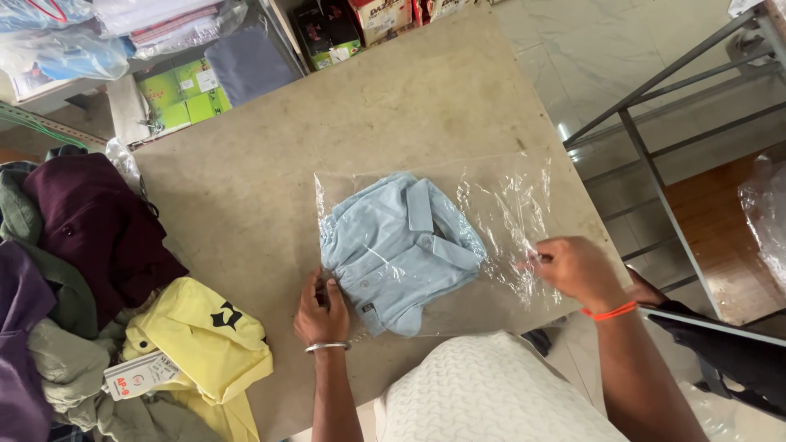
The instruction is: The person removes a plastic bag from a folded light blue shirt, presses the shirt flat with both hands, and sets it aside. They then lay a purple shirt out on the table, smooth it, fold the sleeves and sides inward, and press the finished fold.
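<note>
A folded light blue collared shirt (399,245) lies inside a clear plastic bag (508,209) on the beige table (246,196). My left hand (321,309), with a metal bangle at the wrist, presses down on the bag's near left edge beside the shirt. My right hand (576,268), with an orange thread at the wrist, pinches the bag's open right end, apart from the shirt.
A heap of clothes covers the table's left side: a maroon garment (98,229), a yellow shirt (201,344) with a paper tag, green and purple pieces. Boxes (184,94) and bagged goods sit beyond the far edge. A metal rack (655,106) stands to the right.
</note>
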